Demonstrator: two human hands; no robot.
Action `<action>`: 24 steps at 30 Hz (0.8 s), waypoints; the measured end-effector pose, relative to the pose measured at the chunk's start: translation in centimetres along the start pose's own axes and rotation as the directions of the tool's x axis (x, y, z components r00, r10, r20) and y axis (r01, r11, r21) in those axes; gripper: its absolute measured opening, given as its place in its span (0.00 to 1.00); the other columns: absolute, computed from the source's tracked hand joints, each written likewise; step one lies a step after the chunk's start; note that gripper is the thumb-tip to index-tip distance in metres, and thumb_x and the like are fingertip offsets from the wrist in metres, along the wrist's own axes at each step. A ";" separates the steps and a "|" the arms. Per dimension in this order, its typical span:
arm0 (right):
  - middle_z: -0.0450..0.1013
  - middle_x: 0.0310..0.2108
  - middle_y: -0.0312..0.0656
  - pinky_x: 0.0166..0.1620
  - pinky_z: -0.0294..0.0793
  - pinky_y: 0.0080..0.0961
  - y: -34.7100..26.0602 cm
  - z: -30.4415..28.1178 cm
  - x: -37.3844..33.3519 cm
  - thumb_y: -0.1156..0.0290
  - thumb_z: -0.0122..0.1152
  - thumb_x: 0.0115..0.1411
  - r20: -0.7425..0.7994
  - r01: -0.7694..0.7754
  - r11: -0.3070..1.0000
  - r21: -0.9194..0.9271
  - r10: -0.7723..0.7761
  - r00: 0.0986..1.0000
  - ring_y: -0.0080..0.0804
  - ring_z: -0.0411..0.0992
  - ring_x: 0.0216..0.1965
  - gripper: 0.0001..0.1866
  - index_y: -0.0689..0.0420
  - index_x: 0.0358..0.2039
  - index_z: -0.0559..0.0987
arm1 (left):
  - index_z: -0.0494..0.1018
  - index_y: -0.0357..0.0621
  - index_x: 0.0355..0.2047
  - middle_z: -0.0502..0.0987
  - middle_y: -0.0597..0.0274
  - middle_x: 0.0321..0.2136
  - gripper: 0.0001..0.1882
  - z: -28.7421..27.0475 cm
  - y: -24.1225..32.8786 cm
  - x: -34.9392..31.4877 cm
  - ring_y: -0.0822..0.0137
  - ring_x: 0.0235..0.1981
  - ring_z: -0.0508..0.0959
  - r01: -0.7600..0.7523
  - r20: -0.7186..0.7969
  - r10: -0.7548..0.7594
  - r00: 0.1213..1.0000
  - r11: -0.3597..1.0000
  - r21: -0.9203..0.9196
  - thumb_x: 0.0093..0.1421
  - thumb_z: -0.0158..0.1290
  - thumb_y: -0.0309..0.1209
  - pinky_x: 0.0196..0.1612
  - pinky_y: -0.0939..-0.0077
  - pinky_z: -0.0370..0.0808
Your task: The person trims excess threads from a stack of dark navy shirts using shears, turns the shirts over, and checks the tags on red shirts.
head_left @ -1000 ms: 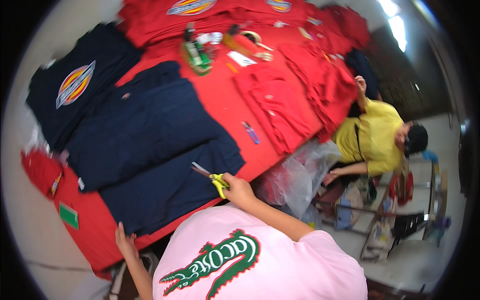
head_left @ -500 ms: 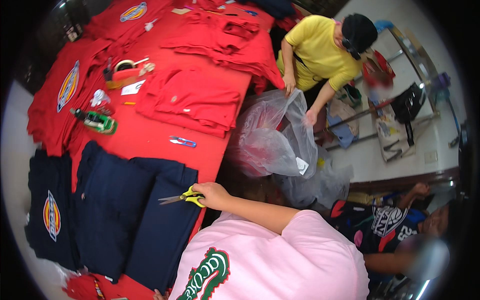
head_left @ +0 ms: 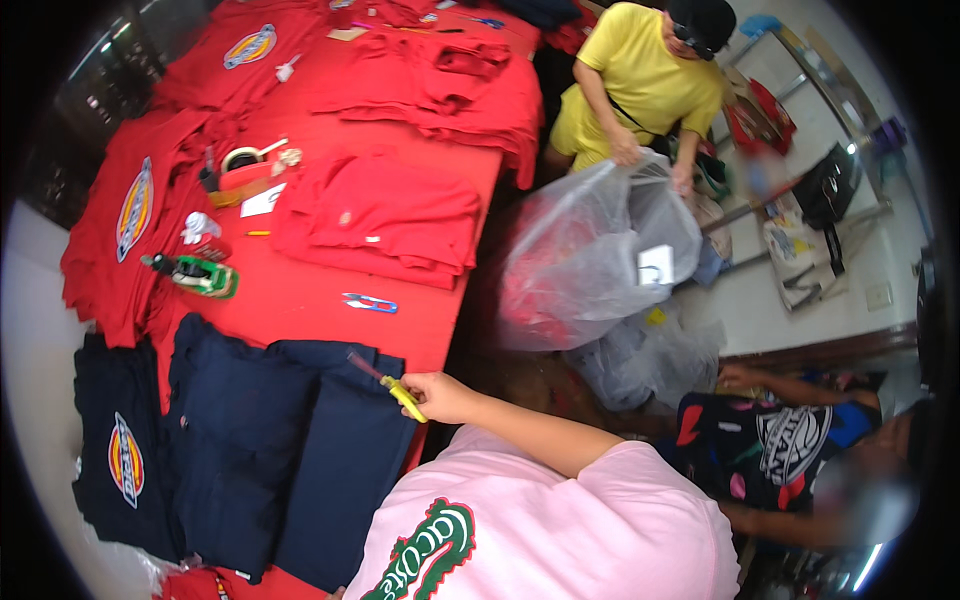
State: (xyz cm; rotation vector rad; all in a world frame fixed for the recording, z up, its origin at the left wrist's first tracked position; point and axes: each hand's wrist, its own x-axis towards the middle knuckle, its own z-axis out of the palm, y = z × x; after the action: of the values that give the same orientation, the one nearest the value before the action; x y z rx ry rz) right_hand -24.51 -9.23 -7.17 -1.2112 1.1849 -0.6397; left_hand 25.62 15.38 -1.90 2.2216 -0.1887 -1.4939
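1. red-topped table [head_left: 280, 310], cluttered toward its far side.
2. clear plastic bag [head_left: 610, 230] beside it: red cloth inside, held by a co-worker [head_left: 650, 80] in yellow.
3. folded navy garments [head_left: 240, 430], nearer than the folded red shirts [head_left: 385, 220].
4. green bottle [head_left: 208, 277], contents indistinct, just beyond the navy.
5. yellow-handled scissors [head_left: 402, 396], gripped in the right hand [head_left: 440, 396] over the navy's edge; left hand [head_left: 337, 594] barely shows, grip impossible to tell.
6. blue snips [head_left: 370, 303] between both piles.

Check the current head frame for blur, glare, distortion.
Head view: blades of the yellow-handled scissors in the right hand look smeared; blue snips read crisper. Head view: bright light streak at lower right, hazy blurred patch just above it. Head view: black fisheye vignette, straight edges bow toward the rim.
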 end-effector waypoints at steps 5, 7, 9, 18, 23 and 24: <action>0.75 0.37 0.30 0.40 0.74 0.19 -9.9 -0.5 3.1 0.74 0.75 0.60 0.418 -0.041 0.942 0.332 -0.109 0.902 0.17 0.74 0.38 0.13 0.55 0.41 0.78 | 0.73 0.36 0.58 0.81 0.58 0.51 0.26 -9.1 -1.3 -4.8 0.64 0.48 0.82 0.208 0.219 -0.177 0.960 0.970 -0.129 0.59 0.63 0.27 0.55 0.62 0.79; 0.74 0.37 0.30 0.42 0.75 0.22 -15.0 1.0 5.5 0.70 0.76 0.60 0.493 0.017 0.920 0.393 -0.226 0.840 0.20 0.74 0.39 0.14 0.53 0.42 0.78 | 0.73 0.36 0.59 0.81 0.58 0.52 0.28 -12.8 -0.1 -5.0 0.63 0.49 0.82 0.021 0.258 0.080 0.963 0.931 -0.365 0.57 0.63 0.26 0.57 0.61 0.80; 0.74 0.37 0.31 0.45 0.77 0.26 -18.2 4.0 9.1 0.69 0.74 0.61 0.486 -0.073 0.814 0.577 -0.270 0.831 0.23 0.75 0.40 0.14 0.51 0.42 0.77 | 0.74 0.36 0.57 0.79 0.52 0.53 0.22 -14.9 3.7 -2.8 0.61 0.54 0.79 -0.429 0.021 0.618 0.786 0.570 -0.701 0.74 0.53 0.42 0.58 0.65 0.76; 0.76 0.41 0.35 0.54 0.77 0.26 -16.0 21.2 23.0 0.72 0.73 0.62 -0.018 0.266 0.710 0.652 -0.336 0.942 0.25 0.77 0.44 0.15 0.55 0.44 0.74 | 0.59 0.74 0.76 0.50 0.42 0.78 0.29 -4.6 11.7 17.5 0.34 0.76 0.55 -0.233 -0.571 0.811 0.132 0.585 0.777 0.78 0.40 0.54 0.74 0.47 0.57; 0.81 0.46 0.40 0.60 0.75 0.30 -16.2 17.0 18.4 0.67 0.77 0.61 0.078 0.408 0.856 0.317 -0.453 0.888 0.29 0.78 0.50 0.23 0.62 0.51 0.77 | 0.54 0.69 0.79 0.45 0.44 0.80 0.32 -3.1 13.2 15.1 0.33 0.77 0.51 -0.426 -0.454 0.864 0.218 0.503 0.752 0.77 0.38 0.56 0.74 0.38 0.53; 0.81 0.50 0.41 0.61 0.74 0.32 -16.2 16.7 17.3 0.64 0.77 0.60 0.083 0.444 0.862 0.245 -0.475 0.876 0.30 0.78 0.52 0.27 0.62 0.55 0.77 | 0.54 0.68 0.79 0.45 0.43 0.79 0.33 -3.5 13.3 14.6 0.33 0.77 0.51 -0.478 -0.421 0.883 0.207 0.466 0.744 0.77 0.38 0.56 0.75 0.39 0.52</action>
State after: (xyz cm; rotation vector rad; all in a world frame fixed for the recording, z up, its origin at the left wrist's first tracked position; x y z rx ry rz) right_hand -0.32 -23.24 0.67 -1.3349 0.6799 -0.9979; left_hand 36.47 -0.59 -7.25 2.3113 -1.2245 0.1792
